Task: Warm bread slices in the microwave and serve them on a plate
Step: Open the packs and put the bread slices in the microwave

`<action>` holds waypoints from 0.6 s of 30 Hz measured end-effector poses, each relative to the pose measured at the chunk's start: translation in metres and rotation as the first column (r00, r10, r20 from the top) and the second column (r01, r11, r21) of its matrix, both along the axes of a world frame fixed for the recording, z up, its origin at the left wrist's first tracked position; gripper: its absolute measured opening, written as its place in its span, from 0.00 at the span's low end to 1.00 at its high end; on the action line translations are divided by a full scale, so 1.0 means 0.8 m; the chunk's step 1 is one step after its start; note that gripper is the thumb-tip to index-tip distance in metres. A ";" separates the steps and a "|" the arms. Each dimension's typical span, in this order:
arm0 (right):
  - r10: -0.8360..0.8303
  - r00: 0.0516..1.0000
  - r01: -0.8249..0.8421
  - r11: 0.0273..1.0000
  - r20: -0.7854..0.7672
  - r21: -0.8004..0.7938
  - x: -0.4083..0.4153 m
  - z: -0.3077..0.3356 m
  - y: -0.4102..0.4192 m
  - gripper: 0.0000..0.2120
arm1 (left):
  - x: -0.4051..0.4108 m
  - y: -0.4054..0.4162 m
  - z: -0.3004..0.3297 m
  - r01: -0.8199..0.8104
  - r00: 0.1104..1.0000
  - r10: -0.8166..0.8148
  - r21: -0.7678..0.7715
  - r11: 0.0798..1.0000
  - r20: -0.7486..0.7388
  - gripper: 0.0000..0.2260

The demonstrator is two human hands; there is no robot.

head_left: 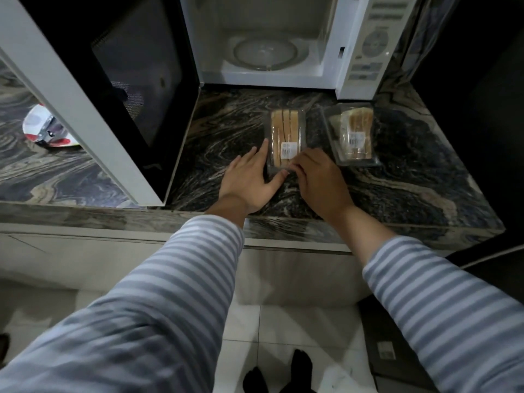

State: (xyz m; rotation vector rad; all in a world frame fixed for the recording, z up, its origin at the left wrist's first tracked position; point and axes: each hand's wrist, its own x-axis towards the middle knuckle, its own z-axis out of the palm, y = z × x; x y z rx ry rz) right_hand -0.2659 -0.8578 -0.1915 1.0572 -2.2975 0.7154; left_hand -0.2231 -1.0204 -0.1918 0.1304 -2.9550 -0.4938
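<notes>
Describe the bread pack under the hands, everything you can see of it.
The bread pack is a clear, rectangular plastic box holding tan slices stood on edge, with a white barcode label on its lid. It looks closed and lies flat on the dark marbled counter, before the open microwave. The left hand lies with straight fingers along its left side, thumb at the near edge; the right hand curls its fingers onto the near right corner.
</notes>
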 end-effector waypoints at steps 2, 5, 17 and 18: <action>0.014 1.000 -0.013 1.000 -0.025 0.015 0.000 0.000 -0.002 0.05 | 0.001 0.000 0.000 -0.002 1.000 0.002 -0.005 1.000 0.013 0.34; 0.036 0.999 -0.035 0.999 -0.039 0.040 0.001 -0.001 -0.004 0.05 | 0.002 0.001 0.001 -0.001 1.000 0.001 -0.021 1.000 0.030 0.34; -0.002 1.000 0.002 1.000 0.011 0.028 0.001 0.000 -0.006 0.06 | 0.003 0.002 0.006 -0.003 0.999 0.003 0.011 1.000 0.048 0.35; 0.006 1.000 -0.006 1.000 -0.007 0.023 0.002 0.001 -0.006 0.06 | 0.002 0.002 0.005 -0.004 0.999 0.003 0.030 1.000 0.035 0.35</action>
